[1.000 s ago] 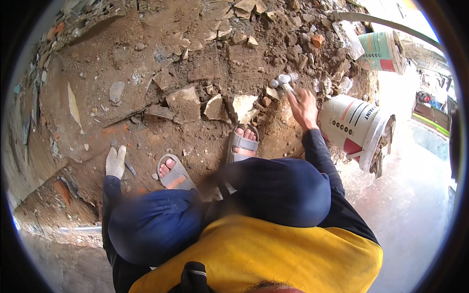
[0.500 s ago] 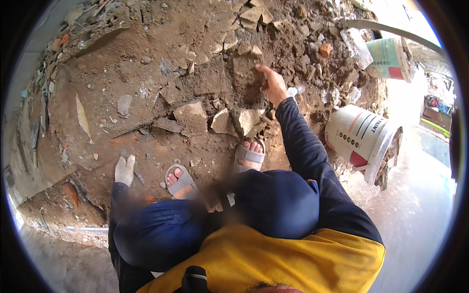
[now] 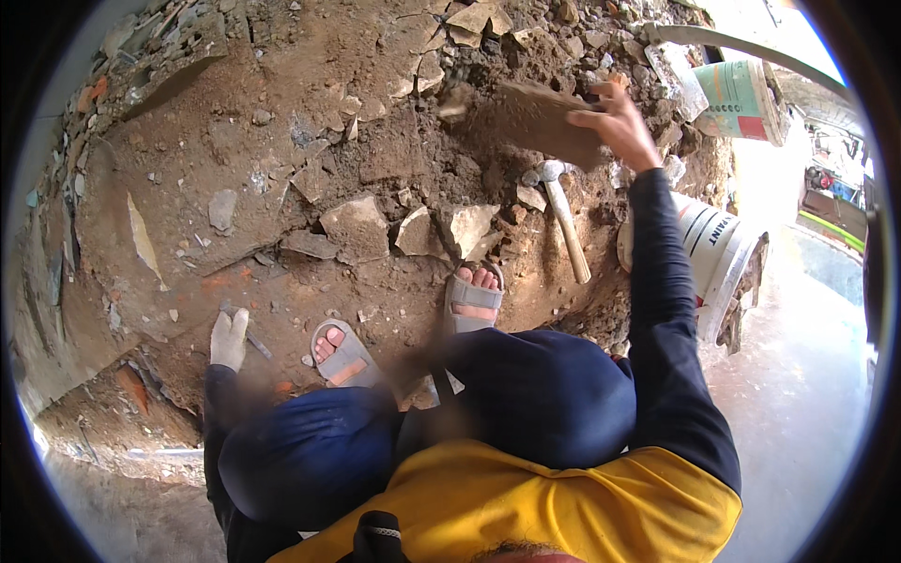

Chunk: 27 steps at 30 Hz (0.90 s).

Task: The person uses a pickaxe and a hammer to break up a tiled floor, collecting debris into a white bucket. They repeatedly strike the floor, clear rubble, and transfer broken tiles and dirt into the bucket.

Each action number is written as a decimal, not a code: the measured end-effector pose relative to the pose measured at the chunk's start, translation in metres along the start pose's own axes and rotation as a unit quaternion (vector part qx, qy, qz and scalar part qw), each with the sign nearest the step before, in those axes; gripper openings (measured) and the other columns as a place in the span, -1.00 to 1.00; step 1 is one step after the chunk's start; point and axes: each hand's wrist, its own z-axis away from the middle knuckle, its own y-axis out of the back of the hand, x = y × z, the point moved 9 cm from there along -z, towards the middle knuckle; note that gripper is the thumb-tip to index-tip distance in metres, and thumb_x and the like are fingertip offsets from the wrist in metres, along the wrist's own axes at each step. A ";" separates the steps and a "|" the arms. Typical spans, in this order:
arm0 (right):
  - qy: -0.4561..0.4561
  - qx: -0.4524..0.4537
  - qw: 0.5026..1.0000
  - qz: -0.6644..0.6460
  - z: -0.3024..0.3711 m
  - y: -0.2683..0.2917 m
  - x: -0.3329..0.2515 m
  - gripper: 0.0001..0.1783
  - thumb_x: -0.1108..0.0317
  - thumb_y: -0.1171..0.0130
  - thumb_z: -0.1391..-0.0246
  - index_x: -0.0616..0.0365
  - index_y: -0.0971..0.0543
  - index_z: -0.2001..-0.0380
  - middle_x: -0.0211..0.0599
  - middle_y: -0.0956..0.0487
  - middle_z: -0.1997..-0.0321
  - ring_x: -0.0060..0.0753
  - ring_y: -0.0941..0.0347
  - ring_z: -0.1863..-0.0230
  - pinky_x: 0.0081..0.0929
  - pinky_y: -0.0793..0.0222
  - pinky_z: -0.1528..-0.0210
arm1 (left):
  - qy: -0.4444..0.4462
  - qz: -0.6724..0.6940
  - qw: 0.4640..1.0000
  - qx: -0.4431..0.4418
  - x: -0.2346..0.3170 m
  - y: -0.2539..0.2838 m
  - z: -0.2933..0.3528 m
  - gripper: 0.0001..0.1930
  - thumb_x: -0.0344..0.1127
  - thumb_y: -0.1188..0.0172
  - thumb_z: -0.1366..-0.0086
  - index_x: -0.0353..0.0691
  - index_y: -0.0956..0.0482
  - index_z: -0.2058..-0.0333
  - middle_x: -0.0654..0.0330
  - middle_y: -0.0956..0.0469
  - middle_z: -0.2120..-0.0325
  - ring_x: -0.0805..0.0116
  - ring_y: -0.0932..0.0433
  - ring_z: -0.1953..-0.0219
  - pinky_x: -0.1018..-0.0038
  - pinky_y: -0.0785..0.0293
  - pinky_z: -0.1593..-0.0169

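My right hand (image 3: 619,124), bare, grips a flat brown slab of masonry (image 3: 549,122) by its right end, lifted above the rubble and smeared by motion. Just below it a hammer (image 3: 567,220) lies on the dirt, its metal head at the top and its wooden handle toward me. My left hand (image 3: 228,340), in a pale glove, is low over the ground beside my left foot. Its fingers close around a thin grey metal bar like a chisel (image 3: 258,347), which shows on both sides of them.
Broken tile pieces (image 3: 357,228) and loose soil lie ahead of my sandalled feet (image 3: 477,298). On the right stand a white paint bucket (image 3: 723,258) with rubble at its mouth and a green-and-white bucket (image 3: 737,101). A curved grey strip (image 3: 713,36) reaches over the far right.
My right hand has moved right and slightly up, raising the slab out of the soil. The hammer, mostly hidden by my forearm before, now shows fully. My left hand stays near the same spot.
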 end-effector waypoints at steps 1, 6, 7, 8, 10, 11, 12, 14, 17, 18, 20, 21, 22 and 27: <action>0.079 -0.011 0.996 0.027 0.003 0.026 -0.007 -0.11 0.16 -0.54 -0.08 0.22 -0.38 -0.41 0.16 -0.50 -0.40 0.05 -0.56 -0.30 -0.02 -0.52 -0.35 | -0.019 0.006 1.000 0.009 0.005 0.001 0.001 -0.58 -0.03 -0.19 -0.53 -0.36 -0.59 0.04 0.02 -0.67 0.18 0.18 -0.60 0.11 0.24 -0.50 -0.06; 0.006 0.236 0.946 0.224 0.037 0.077 -0.025 -0.39 0.11 -0.33 -0.31 0.16 -0.52 -0.32 0.06 -0.63 -0.26 -0.05 -0.60 -0.24 -0.16 -0.55 -0.28 | -0.006 -0.068 0.997 0.030 0.006 0.003 0.000 -0.60 -0.03 -0.19 -0.52 -0.36 -0.62 0.10 -0.01 -0.71 0.23 0.09 -0.67 0.13 0.19 -0.52 -0.01; 0.053 0.205 0.971 0.111 0.041 0.041 -0.044 -0.48 0.14 -0.25 -0.38 0.14 -0.56 -0.31 0.00 -0.67 -0.20 -0.07 -0.62 -0.22 -0.19 -0.53 -0.31 | 0.002 -0.071 0.997 0.033 0.004 0.003 -0.001 -0.60 -0.03 -0.19 -0.52 -0.35 -0.62 0.10 -0.02 -0.71 0.24 0.07 -0.68 0.13 0.19 -0.53 -0.01; 0.060 0.117 0.990 0.046 0.041 -0.014 -0.058 -0.49 0.15 -0.24 -0.40 0.11 -0.58 -0.31 -0.04 -0.68 -0.22 -0.11 -0.62 -0.23 -0.21 -0.54 -0.29 | -0.003 -0.049 0.998 0.027 0.004 0.002 -0.001 -0.59 -0.03 -0.18 -0.52 -0.36 -0.61 0.09 -0.03 -0.71 0.25 0.04 -0.69 0.13 0.17 -0.53 -0.02; 0.061 -0.112 0.992 0.017 0.048 -0.131 -0.087 -0.52 0.17 -0.21 -0.43 0.07 -0.60 -0.32 -0.10 -0.68 -0.27 -0.16 -0.60 -0.27 -0.21 -0.61 -0.22 | -0.030 -0.041 0.998 0.035 0.008 0.001 0.000 -0.58 -0.02 -0.17 -0.53 -0.38 -0.60 0.07 -0.05 -0.71 0.24 0.04 -0.69 0.12 0.17 -0.53 -0.03; 0.047 -0.200 0.976 -0.065 0.055 -0.181 -0.099 -0.52 0.19 -0.21 -0.42 0.10 -0.60 -0.32 -0.09 -0.70 -0.24 -0.14 -0.64 -0.23 -0.19 -0.67 -0.13 | -0.021 -0.039 0.998 0.038 0.005 0.001 0.000 -0.57 -0.02 -0.17 -0.53 -0.38 -0.60 0.06 -0.05 -0.71 0.24 0.04 -0.69 0.12 0.17 -0.53 -0.03; 0.003 -0.217 0.972 -0.086 0.057 -0.210 -0.101 -0.52 0.21 -0.21 -0.41 0.12 -0.59 -0.32 -0.09 -0.70 -0.20 -0.14 -0.66 -0.17 -0.19 -0.68 -0.09 | -0.020 -0.045 0.998 0.040 0.005 0.001 0.001 -0.55 -0.01 -0.16 -0.53 -0.38 -0.59 0.03 -0.08 -0.70 0.23 0.01 -0.69 0.10 0.16 -0.53 -0.04; -0.037 -0.236 0.960 -0.146 0.057 -0.246 -0.109 -0.54 0.26 -0.20 -0.38 0.16 -0.61 -0.28 -0.09 -0.72 -0.14 -0.15 -0.70 -0.06 -0.19 -0.71 -0.01 | -0.022 -0.037 0.998 0.047 0.006 0.001 0.003 -0.54 0.01 -0.15 -0.53 -0.37 -0.59 0.01 -0.12 -0.70 0.20 -0.05 -0.69 0.07 0.14 -0.53 -0.06; -0.061 -0.208 0.959 -0.181 0.047 -0.258 -0.111 -0.60 0.32 -0.20 -0.34 0.22 -0.65 -0.17 -0.10 -0.73 -0.07 -0.20 -0.72 0.05 -0.23 -0.71 0.09 | -0.016 -0.075 0.995 0.060 0.010 0.004 0.005 -0.49 0.06 -0.15 -0.52 -0.37 -0.59 -0.03 -0.24 -0.69 0.15 -0.24 -0.66 0.01 0.05 -0.51 -0.10; -0.043 -0.202 0.966 -0.156 0.043 -0.256 -0.113 -0.63 0.34 -0.20 -0.32 0.23 -0.68 -0.12 -0.11 -0.73 -0.05 -0.23 -0.72 0.06 -0.24 -0.71 0.10 | -0.020 -0.082 0.995 0.060 0.013 0.004 0.006 -0.48 0.07 -0.15 -0.51 -0.38 -0.58 -0.03 -0.26 -0.69 0.14 -0.27 -0.65 0.00 0.03 -0.50 -0.10; -0.030 -0.193 0.974 -0.111 0.039 -0.257 -0.113 -0.73 0.40 -0.19 -0.26 0.24 -0.74 0.06 -0.05 -0.75 -0.01 -0.19 -0.72 0.08 -0.20 -0.68 0.07 | -0.016 -0.105 0.993 0.057 0.018 0.004 0.007 -0.45 0.10 -0.16 -0.51 -0.39 -0.58 -0.04 -0.29 -0.68 0.13 -0.32 -0.63 -0.02 -0.01 -0.49 -0.10; -0.011 -0.196 0.979 -0.056 0.040 -0.262 -0.113 -0.73 0.38 -0.20 -0.25 0.23 -0.75 0.08 -0.03 -0.74 -0.02 -0.13 -0.71 0.04 -0.18 -0.67 0.02 | -0.009 -0.123 0.991 0.055 0.020 0.005 0.007 -0.44 0.11 -0.16 -0.50 -0.40 -0.58 -0.03 -0.31 -0.68 0.12 -0.33 -0.63 -0.02 -0.02 -0.49 -0.10; 0.022 -0.180 0.983 -0.014 0.038 -0.261 -0.116 -0.73 0.36 -0.20 -0.23 0.22 -0.75 0.09 -0.01 -0.74 -0.03 -0.07 -0.70 0.00 -0.16 -0.65 -0.04 | -0.004 -0.149 0.987 0.060 0.022 0.007 0.008 -0.43 0.13 -0.16 -0.50 -0.40 -0.58 -0.03 -0.32 -0.67 0.12 -0.35 -0.62 -0.02 -0.03 -0.48 -0.10; 0.082 -0.121 0.989 0.021 0.050 -0.266 -0.112 -0.21 0.11 -0.41 -0.09 0.33 -0.51 -0.32 0.40 -0.34 -0.47 0.38 -0.40 -0.42 -0.04 -0.41 -0.46 | 0.000 -0.152 0.987 0.047 0.023 0.007 0.007 -0.41 0.16 -0.16 -0.49 -0.41 -0.58 -0.01 -0.36 -0.66 0.13 -0.36 -0.62 -0.04 -0.05 -0.47 -0.10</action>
